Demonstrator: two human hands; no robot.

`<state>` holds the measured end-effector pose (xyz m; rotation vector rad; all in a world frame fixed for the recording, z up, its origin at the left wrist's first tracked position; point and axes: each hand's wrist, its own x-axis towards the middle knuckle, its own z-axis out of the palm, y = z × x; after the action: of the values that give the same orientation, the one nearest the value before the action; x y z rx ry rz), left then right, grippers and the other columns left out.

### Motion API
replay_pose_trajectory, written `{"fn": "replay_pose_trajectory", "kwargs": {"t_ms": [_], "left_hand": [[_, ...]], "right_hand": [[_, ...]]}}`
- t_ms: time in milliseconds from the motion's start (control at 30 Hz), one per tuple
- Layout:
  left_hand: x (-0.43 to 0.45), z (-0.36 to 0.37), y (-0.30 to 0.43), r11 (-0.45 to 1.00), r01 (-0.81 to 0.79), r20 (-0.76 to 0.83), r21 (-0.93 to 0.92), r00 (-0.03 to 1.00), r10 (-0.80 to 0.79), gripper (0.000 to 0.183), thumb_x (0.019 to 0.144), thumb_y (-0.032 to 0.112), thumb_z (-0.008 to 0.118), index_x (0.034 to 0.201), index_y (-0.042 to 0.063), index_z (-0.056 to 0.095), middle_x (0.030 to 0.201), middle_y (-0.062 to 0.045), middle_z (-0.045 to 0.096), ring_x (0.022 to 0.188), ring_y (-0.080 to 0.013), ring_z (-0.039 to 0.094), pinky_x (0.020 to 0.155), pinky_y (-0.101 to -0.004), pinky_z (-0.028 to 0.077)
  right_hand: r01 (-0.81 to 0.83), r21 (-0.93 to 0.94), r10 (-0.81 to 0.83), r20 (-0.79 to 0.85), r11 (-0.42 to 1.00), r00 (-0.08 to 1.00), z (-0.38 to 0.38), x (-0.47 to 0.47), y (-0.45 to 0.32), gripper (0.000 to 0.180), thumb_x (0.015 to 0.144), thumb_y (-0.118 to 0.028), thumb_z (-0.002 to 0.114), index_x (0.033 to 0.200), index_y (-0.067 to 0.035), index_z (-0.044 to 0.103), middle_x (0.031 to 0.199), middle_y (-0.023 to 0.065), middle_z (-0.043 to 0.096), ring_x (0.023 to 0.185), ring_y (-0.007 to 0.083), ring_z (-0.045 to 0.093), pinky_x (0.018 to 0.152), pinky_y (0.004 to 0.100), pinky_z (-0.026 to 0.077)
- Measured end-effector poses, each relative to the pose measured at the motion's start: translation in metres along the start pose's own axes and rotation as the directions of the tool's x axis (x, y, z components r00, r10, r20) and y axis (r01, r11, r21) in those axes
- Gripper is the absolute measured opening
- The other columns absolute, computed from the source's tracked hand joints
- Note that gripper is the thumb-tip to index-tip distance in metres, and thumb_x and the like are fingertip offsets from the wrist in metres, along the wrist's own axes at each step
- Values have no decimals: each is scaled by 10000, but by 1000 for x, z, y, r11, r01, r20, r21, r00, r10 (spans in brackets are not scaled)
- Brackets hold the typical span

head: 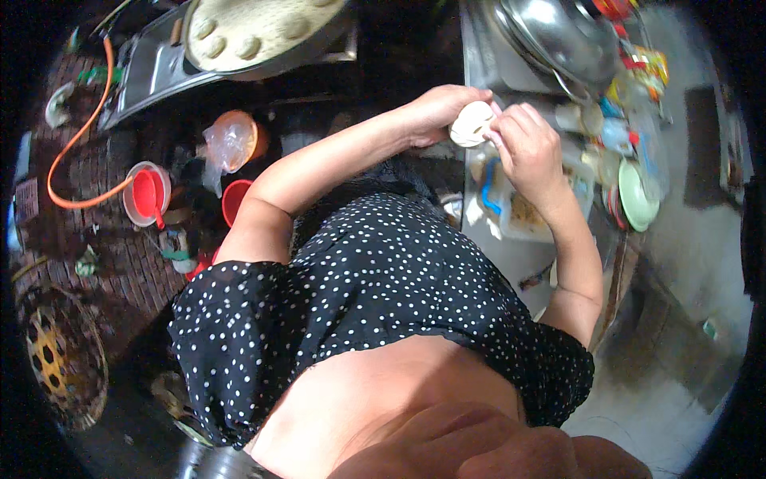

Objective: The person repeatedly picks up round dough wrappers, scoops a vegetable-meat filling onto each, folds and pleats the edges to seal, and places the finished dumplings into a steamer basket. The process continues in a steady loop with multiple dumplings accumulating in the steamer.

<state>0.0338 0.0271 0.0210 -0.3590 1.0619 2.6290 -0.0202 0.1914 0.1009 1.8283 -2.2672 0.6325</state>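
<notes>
My left hand (440,114) holds a pale, round, flattened piece of dough (470,123) over the edge of a metal counter (485,221). At the dough's right edge, the bent fingers of my right hand (529,141) pinch it. Beneath my right forearm sits a clear plastic container (520,212) with a brown, crumbly content, partly covered by the arm. A blue strip, perhaps a handle (489,185), lies at the container's left side. At the upper left, several round pieces (248,48) sit in a wide pan (269,66) of pale, foamy liquid.
A shiny metal bowl or lid (559,42) stands at the upper right. Packets and a light green bowl (639,197) line the counter's right side. Leftward are an orange hose (63,161), a red ladle (146,191) in a basin, and an orange bucket (257,135) with a plastic bag.
</notes>
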Motion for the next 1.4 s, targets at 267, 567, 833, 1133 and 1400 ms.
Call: {"fn": "replay_pose_trajectory", "kwargs": {"t_ms": [267,567,833,1133,1400], "left_hand": [[-22,-66,16,944,169,234,285,942,-239,705,1012,567,215,942,73,713,789,-31,653,686,-128,605,609,-279,503],[-72,-190,92,931,-11,26,-366,999,22,698,995,591,185,1391,51,383,1387,-177,456,1242,-296,509,1038,-481,431],[-129,-248,113,669,-720,-680,-183,585,443,415,1021,340,389,1309,41,376,1323,-241,480,1217,-326,503,1000,-487,457],[-133,-250,118,728,-507,-645,462,371,668,222,926,49,580,1139,-7,558,1100,-104,639,1039,-170,602,937,-312,476],[-86,-208,95,115,-221,153,968,892,426,291,768,116,723,1040,49,645,1057,-131,650,1094,-307,586,955,-389,478]], "right_hand": [[-478,332,402,274,813,874,47,52,-34,768,557,-120,866,1227,-37,500,1274,143,503,1207,313,490,1012,403,415],[17,449,-80,122,894,989,182,178,-41,740,647,-401,822,1240,-68,532,1282,181,524,1184,378,494,960,453,447],[-49,504,69,-20,862,997,281,329,52,528,742,-231,799,1195,-54,594,1198,130,588,1098,276,586,936,353,477],[-218,728,182,130,650,975,285,339,74,671,729,-36,690,1338,-97,414,1247,159,528,1155,267,508,957,375,455],[-596,580,736,-8,555,677,201,123,64,364,825,-169,713,1160,-48,639,1121,113,649,1013,216,617,870,323,492]]}}
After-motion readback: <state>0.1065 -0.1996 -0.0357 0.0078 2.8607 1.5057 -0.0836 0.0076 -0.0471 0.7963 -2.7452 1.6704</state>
